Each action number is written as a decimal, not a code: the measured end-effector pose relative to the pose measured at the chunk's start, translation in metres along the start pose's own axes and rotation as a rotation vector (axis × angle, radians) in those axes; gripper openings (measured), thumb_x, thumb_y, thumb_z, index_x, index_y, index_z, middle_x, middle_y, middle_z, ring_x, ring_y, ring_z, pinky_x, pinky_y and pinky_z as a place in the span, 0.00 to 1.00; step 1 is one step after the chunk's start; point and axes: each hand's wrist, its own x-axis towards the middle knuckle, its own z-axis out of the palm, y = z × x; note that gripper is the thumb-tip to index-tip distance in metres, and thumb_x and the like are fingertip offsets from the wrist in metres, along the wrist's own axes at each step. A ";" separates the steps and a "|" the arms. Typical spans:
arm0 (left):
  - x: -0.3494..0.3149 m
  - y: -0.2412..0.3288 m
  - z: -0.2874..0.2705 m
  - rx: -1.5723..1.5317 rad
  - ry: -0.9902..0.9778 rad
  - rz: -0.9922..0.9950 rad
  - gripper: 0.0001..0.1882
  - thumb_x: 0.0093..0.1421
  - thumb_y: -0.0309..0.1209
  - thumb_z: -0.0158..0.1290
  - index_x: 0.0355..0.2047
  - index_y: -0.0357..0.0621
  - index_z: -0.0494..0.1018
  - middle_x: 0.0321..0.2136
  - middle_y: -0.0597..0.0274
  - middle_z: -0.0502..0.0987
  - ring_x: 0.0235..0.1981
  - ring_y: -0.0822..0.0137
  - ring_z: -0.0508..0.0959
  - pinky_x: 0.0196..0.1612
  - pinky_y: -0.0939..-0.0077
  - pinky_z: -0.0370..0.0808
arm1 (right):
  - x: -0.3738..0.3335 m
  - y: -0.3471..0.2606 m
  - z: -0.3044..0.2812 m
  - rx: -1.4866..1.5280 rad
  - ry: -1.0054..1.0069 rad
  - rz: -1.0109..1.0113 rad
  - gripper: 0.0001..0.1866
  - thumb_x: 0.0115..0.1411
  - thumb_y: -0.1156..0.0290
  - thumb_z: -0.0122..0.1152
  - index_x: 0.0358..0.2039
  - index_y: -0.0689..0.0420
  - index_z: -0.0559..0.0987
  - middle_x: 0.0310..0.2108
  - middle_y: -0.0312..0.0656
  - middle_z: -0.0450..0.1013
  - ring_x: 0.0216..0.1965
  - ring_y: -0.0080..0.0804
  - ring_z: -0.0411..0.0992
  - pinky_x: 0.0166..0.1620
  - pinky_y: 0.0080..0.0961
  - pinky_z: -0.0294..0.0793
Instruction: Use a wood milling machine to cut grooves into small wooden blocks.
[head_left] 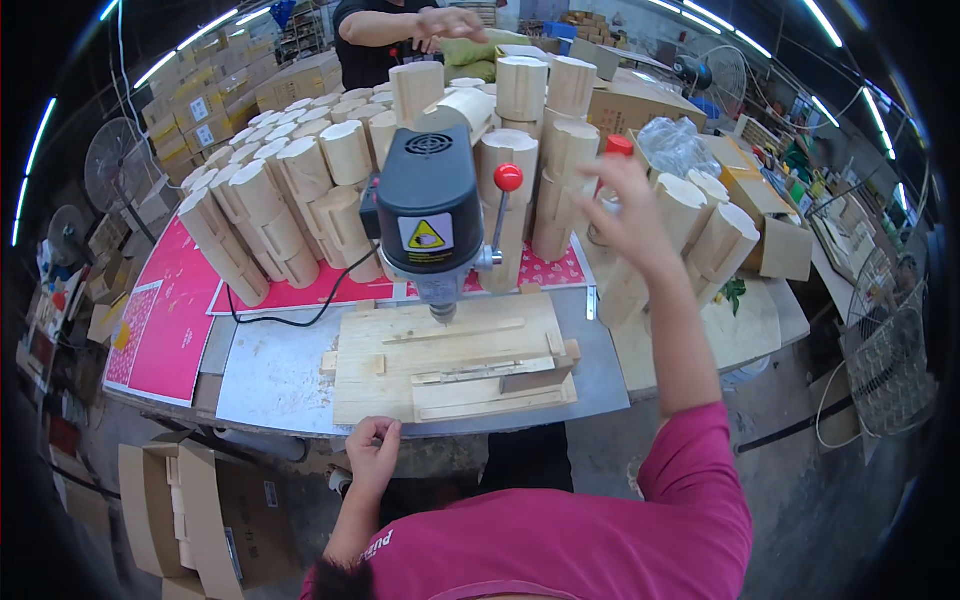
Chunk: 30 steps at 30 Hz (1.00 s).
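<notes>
My left hand (372,452) is loosely curled at the front edge of the workbench, just below a wooden jig board (450,365), with nothing visible in it. My right hand (625,210) is raised in the air with fingers spread, in front of pale rounded wooden blocks (700,225) on the right. A red-capped bottle (620,146) stands just behind that hand. A black and grey bench drill (430,210) with a red-knobbed lever (508,178) stands over the jig, its bit pointing down at the board.
Stacks of the same wooden blocks (270,210) fill the bench behind the drill. Another person in black (380,40) works at the far side. Pink printed sheets (170,320) lie left; an open cardboard box (190,510) sits on the floor. A fan (112,160) stands left.
</notes>
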 end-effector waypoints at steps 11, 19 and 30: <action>-0.014 -0.020 -0.020 -0.022 0.144 -0.123 0.04 0.51 0.24 0.56 0.22 0.36 0.72 0.17 0.67 0.71 0.19 0.79 0.67 0.25 0.84 0.65 | 0.155 0.021 0.087 -0.387 -0.486 -0.452 0.45 0.34 0.68 0.69 0.56 0.45 0.61 0.53 0.38 0.62 0.56 0.38 0.58 0.55 0.33 0.61; -0.022 -0.032 -0.030 -0.027 0.173 -0.228 0.04 0.52 0.25 0.55 0.24 0.37 0.72 0.18 0.71 0.71 0.20 0.82 0.67 0.25 0.87 0.64 | 0.152 0.028 0.115 -0.136 -0.350 -0.510 0.38 0.35 0.71 0.67 0.50 0.56 0.63 0.47 0.48 0.64 0.52 0.44 0.61 0.55 0.34 0.60; -0.003 -0.003 -0.043 -0.036 0.214 -0.136 0.04 0.52 0.23 0.55 0.24 0.36 0.72 0.19 0.69 0.71 0.22 0.79 0.67 0.28 0.84 0.66 | 0.147 0.040 0.061 0.193 0.119 -0.015 0.43 0.34 0.61 0.74 0.50 0.56 0.62 0.42 0.44 0.67 0.44 0.35 0.67 0.47 0.27 0.67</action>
